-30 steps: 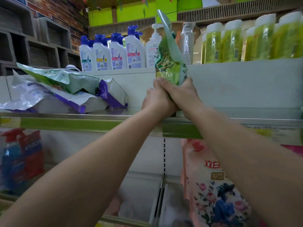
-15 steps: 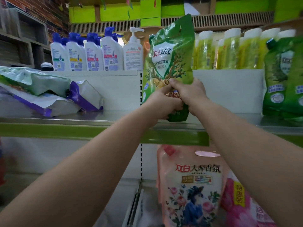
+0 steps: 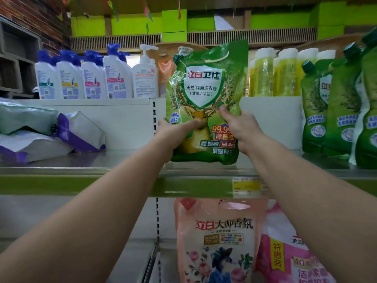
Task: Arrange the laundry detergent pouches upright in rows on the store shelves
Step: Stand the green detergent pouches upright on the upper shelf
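Observation:
A green detergent pouch point(image 3: 206, 86) with a deer print stands upright, label facing me, its base at the middle shelf point(image 3: 85, 161). My left hand point(image 3: 175, 131) grips its lower left side, thumb across the front. My right hand point(image 3: 238, 124) grips its lower right edge. More green pouches point(image 3: 334, 111) stand upright in a row at the right of the same shelf. Purple-and-white pouches point(image 3: 79, 132) and a pale green one point(image 3: 24, 117) lie flat in a heap at the left.
The upper shelf carries blue-capped white bottles point(image 3: 81, 78), a pump bottle point(image 3: 145, 74) and yellow bottles point(image 3: 283, 74). Below, a peach floral pouch point(image 3: 220, 237) and a pink pouch point(image 3: 289, 254) stand upright. A yellow price tag point(image 3: 245, 186) sits on the green shelf edge.
The green pouch has turned from edge-on to face me and come down upright onto the shelf. My hands have spread apart to its two lower sides.

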The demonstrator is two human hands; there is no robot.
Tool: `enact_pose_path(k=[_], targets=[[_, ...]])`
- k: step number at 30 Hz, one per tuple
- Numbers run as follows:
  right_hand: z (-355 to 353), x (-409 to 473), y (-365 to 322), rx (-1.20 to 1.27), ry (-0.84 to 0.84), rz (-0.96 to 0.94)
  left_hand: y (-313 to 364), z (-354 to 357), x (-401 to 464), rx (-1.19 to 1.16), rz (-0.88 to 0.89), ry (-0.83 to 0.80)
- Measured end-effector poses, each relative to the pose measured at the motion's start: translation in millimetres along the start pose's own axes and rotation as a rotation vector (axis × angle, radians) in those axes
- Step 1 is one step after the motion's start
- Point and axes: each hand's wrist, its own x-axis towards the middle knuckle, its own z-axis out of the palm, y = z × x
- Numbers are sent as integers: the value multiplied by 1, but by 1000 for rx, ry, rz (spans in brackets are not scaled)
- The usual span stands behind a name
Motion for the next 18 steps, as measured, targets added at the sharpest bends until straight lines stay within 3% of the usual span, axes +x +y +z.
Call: enact_pose_path(k=[6,18], targets=[[-28,9,-2,-50,82,13,3,12,-4,77,-18,-177],[-68,19,-5,-119,358,22,-1,63,-8,356,155,-13]])
